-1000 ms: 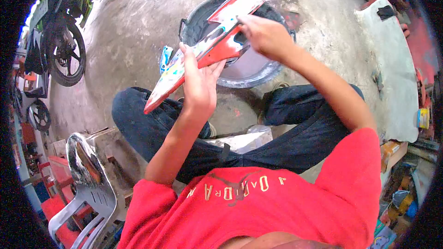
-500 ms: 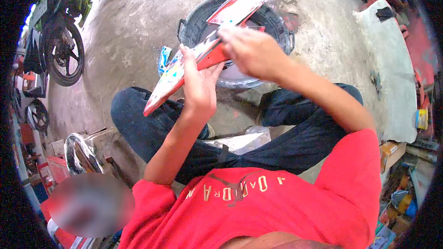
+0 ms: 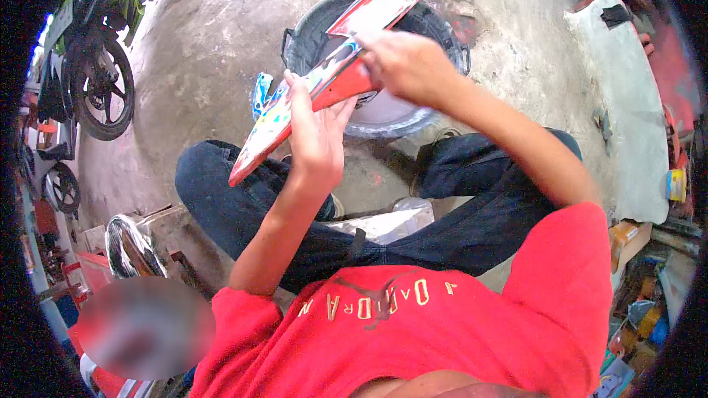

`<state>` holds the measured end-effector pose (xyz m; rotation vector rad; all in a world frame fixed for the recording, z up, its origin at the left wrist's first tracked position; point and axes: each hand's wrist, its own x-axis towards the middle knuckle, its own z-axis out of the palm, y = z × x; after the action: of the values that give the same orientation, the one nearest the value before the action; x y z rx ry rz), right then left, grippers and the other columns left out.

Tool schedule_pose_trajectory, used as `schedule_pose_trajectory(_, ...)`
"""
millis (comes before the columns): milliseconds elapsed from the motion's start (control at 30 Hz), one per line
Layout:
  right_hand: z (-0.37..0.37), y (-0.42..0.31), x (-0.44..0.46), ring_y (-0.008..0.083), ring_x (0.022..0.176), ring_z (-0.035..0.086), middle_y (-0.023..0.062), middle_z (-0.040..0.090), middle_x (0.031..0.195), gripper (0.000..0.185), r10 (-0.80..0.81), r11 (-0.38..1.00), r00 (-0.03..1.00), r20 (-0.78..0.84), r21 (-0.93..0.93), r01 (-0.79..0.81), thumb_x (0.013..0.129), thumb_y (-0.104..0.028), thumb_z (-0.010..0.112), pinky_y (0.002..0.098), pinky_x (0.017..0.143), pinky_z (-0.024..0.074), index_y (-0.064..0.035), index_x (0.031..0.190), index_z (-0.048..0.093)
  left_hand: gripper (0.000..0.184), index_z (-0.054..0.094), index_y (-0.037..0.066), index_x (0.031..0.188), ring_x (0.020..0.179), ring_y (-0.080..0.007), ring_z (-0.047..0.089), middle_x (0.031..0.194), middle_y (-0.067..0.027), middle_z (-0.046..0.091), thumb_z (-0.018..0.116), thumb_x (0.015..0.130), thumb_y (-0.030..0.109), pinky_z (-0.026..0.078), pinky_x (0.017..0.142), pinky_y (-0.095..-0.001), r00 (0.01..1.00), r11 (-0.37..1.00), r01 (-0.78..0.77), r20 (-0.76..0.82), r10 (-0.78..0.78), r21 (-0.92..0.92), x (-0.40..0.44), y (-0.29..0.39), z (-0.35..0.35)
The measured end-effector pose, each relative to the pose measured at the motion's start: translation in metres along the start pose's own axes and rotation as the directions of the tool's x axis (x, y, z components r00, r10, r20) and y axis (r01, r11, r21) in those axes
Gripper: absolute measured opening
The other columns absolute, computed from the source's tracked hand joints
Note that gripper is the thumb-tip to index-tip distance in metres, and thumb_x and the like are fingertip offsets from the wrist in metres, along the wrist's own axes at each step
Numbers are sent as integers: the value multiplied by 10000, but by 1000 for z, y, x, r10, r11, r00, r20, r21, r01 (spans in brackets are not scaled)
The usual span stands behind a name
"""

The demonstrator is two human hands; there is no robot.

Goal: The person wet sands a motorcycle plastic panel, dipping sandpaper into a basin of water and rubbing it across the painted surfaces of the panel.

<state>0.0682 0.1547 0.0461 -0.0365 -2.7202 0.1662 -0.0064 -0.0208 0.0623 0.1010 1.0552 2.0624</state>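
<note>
A long motorcycle fairing panel (image 3: 267,131), red with worn white and blue patches, slants over a dark round basin (image 3: 308,23). My left hand (image 3: 313,140) supports it from below, thumb on the upper face and fingers behind the lower edge. Near the panel's upper end, my right hand (image 3: 409,66) presses its bent fingers against the surface. Motion blurs those fingers, and whatever lies under them is hidden. A red and white panel section (image 3: 380,6) rises past the basin's rim; I cannot tell whether it belongs to the same piece. Cloudy liquid shows in the basin.
A motorcycle with a black wheel (image 3: 103,85) stands at the left. A large pale panel (image 3: 627,118) lies along the right side, near a yellow container (image 3: 675,186). Beside my left knee is a box-like object (image 3: 181,239). My crossed legs (image 3: 472,236) border the basin.
My right hand has shifted slightly up along the panel, uncovering more blue and white surface. The panel's upper end has moved a little; my left hand keeps its hold.
</note>
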Motion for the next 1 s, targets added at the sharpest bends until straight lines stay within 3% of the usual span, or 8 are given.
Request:
schedule_pose_trajectory(100,7,25,4,310,1027,672,193,675,1159,316,163,986,981,101,23,-166,971,-201,553,399,895,538,24,1176,637,650,431,9,1392,1346,-326,480,1414,-193,520,268,1056,542,317,1165,-500,1000,1000,7,-16,-7,27,-1,0,3)
schedule_pose_trajectory(233,-17,-39,-2,286,1070,671,184,676,1181,299,-124,984,980,-153,109,141,953,-183,579,383,938,527,16,1164,648,656,422,9,1399,1354,-325,471,1430,-189,505,278,1053,548,296,1172,-512,1000,1000,13,7,-13,-6,3,-1,-3)
schedule_pose_trajectory(433,0,23,6,331,1063,663,207,670,1175,332,180,981,970,166,43,-190,982,-216,529,400,912,538,44,1159,636,653,449,5,1376,1345,-317,478,1420,-181,515,293,1051,550,326,1159,-483,999,1000,-7,32,7,7,-2,0,2)
schedule_pose_trajectory(633,-26,-57,1,318,1146,644,186,658,1229,346,-236,918,946,-224,267,293,926,-147,579,392,979,519,46,1211,610,660,461,9,1380,1312,-298,511,1392,-167,540,291,1051,555,366,1133,-467,992,991,20,-126,-2,135,0,-6,-2)
schedule_pose_trajectory(700,2,-8,1,318,1089,664,183,676,1181,336,-188,973,970,-153,104,205,934,-162,565,401,925,538,19,1211,623,648,448,9,1392,1299,-301,529,1382,-179,547,298,1055,542,396,1118,-459,1000,999,-11,11,10,52,-1,-7,1)
schedule_pose_trajectory(733,-10,11,8,341,1022,670,199,679,1143,320,-44,998,978,203,45,35,974,-175,522,420,864,544,5,1216,629,644,444,9,1394,1298,-302,530,1384,-182,546,301,1056,537,401,1116,-458,1000,995,-21,22,19,94,-2,-7,2)
schedule_pose_trajectory(767,-4,24,12,377,994,658,216,668,1141,328,155,974,977,144,145,-176,1004,-190,485,445,825,538,4,1230,622,640,440,8,1397,1298,-302,531,1387,-184,544,303,1057,533,407,1114,-456,999,990,-33,34,29,135,-4,-5,4)
schedule_pose_trajectory(1000,-19,-5,4,362,1049,662,204,669,1179,350,9,948,995,-103,318,25,1023,-231,442,429,908,534,-25,1236,628,522,417,7,1445,1269,-273,551,1384,-154,534,415,1065,365,456,1066,-465,986,891,-161,115,123,426,-5,-9,-1)
